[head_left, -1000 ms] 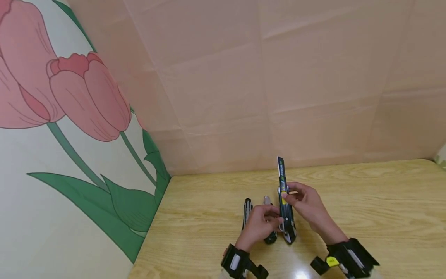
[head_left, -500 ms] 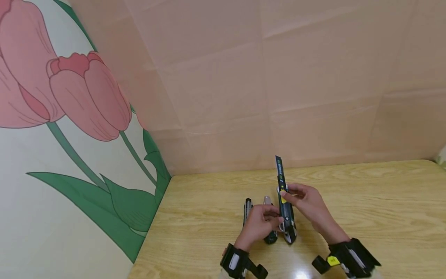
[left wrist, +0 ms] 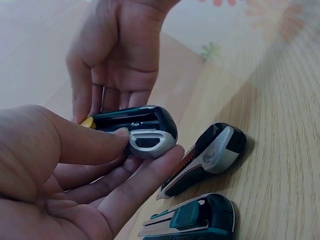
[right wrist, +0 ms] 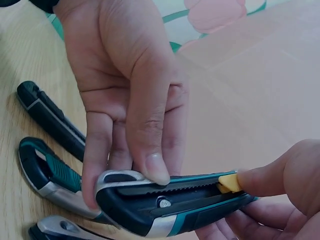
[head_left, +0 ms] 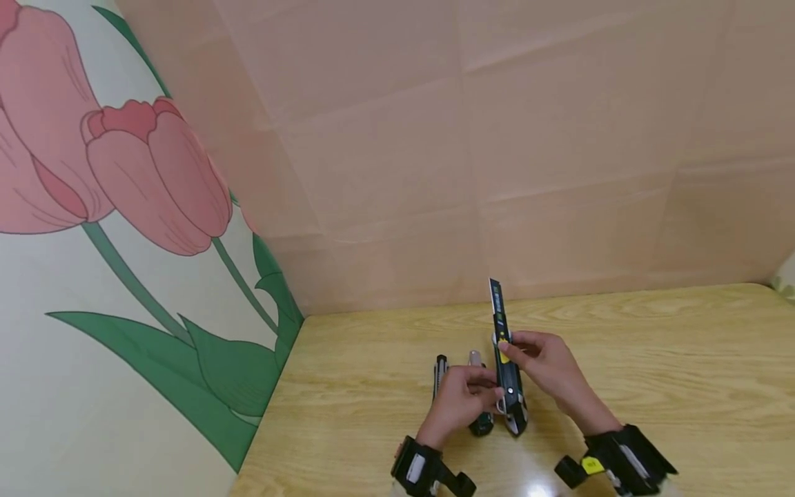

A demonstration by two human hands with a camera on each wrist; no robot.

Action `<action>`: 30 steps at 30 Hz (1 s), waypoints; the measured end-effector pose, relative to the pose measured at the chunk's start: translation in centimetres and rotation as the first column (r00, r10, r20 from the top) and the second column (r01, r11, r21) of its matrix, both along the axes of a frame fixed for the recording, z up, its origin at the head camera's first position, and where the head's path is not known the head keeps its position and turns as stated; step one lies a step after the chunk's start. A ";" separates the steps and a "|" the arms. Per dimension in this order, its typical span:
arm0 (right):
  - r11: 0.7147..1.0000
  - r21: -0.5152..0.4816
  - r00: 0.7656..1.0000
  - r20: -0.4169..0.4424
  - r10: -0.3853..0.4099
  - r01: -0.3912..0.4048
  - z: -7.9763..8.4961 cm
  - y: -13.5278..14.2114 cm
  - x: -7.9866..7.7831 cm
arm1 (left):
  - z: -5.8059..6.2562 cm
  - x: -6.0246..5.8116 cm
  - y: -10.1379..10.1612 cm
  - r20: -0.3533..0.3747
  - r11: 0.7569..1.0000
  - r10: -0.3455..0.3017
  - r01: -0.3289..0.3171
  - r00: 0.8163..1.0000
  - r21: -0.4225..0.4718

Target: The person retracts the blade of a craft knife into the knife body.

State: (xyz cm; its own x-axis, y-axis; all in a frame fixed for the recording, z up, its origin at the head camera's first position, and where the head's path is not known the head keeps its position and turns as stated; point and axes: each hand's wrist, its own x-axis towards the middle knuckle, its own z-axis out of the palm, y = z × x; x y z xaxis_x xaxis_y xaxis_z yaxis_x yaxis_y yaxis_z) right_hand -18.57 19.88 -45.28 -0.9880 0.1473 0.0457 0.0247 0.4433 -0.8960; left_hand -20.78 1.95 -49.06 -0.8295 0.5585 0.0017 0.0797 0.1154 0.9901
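Both hands hold a black-and-teal utility knife (head_left: 508,376) above the table, its blade end pointing up and away and a long dark blade (head_left: 496,293) extending from it. The left hand (head_left: 461,400) pinches the rear end between thumb and fingers, near the silver loop (left wrist: 150,142). Farther forward, the right hand (head_left: 549,362) grips the body, thumb against the yellow slider (right wrist: 230,183). On the table beside them lie a dark utility knife (right wrist: 50,117), a green-slider utility knife (right wrist: 55,175) and a silver-and-black utility knife (right wrist: 62,229), partly cut off in the right wrist view.
The wooden table (head_left: 671,366) extends widely to the right. A pinkish sheet (head_left: 559,159) hangs behind it, and a tulip-painted wall (head_left: 155,179) stands on the left. Black wrist mounts (head_left: 627,459) sit on both forearms.
The upper end of the held utility knife has swung slightly left, with the right thumb shifting left along with it. The left hand keeps nearly the same place.
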 end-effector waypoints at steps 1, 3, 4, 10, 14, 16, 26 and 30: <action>1.000 -0.009 1.000 0.000 0.005 -0.005 0.1 0.0 0.0 | 0.0 0.0 0.0 0.002 1.000 -0.001 0.001 1.000 0.003; 0.999 -0.029 1.000 -0.005 0.019 -0.019 0.3 0.0 0.1 | 0.0 0.0 0.0 0.010 1.000 -0.002 0.002 1.000 0.009; 0.999 -0.040 1.000 -0.006 0.026 -0.026 0.4 0.0 0.1 | 0.0 0.1 0.0 0.014 1.000 -0.004 0.003 1.000 0.015; 0.996 -0.073 0.999 0.004 0.049 -0.048 0.6 0.0 0.2 | 0.1 0.1 -0.1 0.022 1.000 -0.003 0.003 1.000 0.024; 0.996 -0.073 0.999 0.008 0.046 -0.045 0.7 -0.1 0.3 | 0.2 0.2 0.0 0.018 1.000 -0.003 0.002 1.000 0.027; 0.997 -0.070 0.999 0.008 0.042 -0.042 0.8 -0.1 0.3 | 0.2 0.2 0.0 0.019 1.000 0.000 -0.001 1.000 0.026; 0.997 -0.067 0.999 0.002 0.044 -0.044 1.2 -0.2 0.5 | 0.2 0.3 0.1 0.018 1.000 0.004 -0.004 1.000 0.020; 0.996 -0.079 0.999 0.012 0.053 -0.052 1.2 -0.2 0.5 | 0.1 0.2 0.1 0.007 1.000 0.004 -0.004 1.000 0.005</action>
